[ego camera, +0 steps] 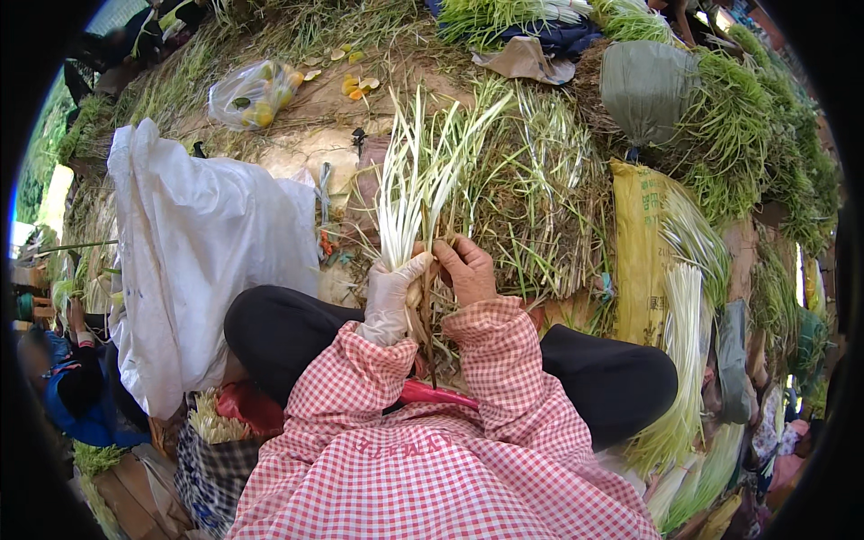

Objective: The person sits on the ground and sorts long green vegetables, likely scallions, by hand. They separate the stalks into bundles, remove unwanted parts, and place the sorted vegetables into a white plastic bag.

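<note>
My left hand [383, 314], in a thin translucent glove, grips a bunch of pale white-green stalks [398, 209] with their leafy tips pointing away from me. Just to its right, my bare right hand [470, 270] has its thumb and fingers pinched on a thin stalk [435, 219] at the bunch's side; the exact contact is partly covered by the fingers. Brown, withered strands [425, 317] hang below the left thumb towards my lap. Beyond the right hand lies a wide heap of uncleaned green stalks [553, 209] with dry brown matter.
A white woven sack [209, 216] stands left of my knee. Trimmed pale stalks [683, 358] lie at the right by a yellow sack [634, 256]. Farther off are a bag of orange fruit [255, 94], a grey-green bundle [644, 88] and green piles [732, 128]. Another person [84, 391] sits at far left.
</note>
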Action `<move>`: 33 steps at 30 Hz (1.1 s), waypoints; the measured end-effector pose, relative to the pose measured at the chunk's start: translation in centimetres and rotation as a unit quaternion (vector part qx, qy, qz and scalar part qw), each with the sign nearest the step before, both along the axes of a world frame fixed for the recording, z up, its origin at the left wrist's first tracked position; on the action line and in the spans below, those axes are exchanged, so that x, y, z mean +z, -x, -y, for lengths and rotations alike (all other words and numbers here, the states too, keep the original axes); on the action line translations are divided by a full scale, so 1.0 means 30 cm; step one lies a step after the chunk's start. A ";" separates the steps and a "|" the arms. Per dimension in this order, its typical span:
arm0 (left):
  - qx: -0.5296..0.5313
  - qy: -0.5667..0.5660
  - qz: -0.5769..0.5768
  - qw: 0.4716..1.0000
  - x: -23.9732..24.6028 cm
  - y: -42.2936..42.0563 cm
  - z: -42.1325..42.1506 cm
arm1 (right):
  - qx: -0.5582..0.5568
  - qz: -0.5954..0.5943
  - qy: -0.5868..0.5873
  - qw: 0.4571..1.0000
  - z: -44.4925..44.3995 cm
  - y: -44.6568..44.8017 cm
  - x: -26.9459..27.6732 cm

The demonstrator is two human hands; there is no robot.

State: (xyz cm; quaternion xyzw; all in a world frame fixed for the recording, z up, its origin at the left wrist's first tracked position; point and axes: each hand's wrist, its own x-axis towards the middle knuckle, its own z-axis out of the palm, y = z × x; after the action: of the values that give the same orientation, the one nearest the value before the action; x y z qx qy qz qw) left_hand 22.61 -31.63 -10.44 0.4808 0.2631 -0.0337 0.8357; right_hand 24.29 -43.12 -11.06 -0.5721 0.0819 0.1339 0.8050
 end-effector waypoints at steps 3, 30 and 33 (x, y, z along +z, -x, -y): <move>-0.026 0.002 -0.004 1.000 0.002 0.034 -0.007 | -0.037 0.097 0.171 0.980 -0.001 0.048 -0.071; -0.024 0.049 0.010 0.998 0.029 0.153 0.016 | -0.049 0.195 0.210 0.957 0.048 0.036 0.091; -0.058 0.066 -0.034 0.996 0.019 0.161 -0.029 | -0.060 0.095 0.116 0.987 0.125 -0.011 0.190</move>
State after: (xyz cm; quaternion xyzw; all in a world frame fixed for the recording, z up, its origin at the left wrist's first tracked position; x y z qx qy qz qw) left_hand 17.79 -30.78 -9.88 0.4374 0.2605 -0.1158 0.8528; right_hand 24.61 -46.87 -5.36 -0.6656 0.0546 0.0197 0.7440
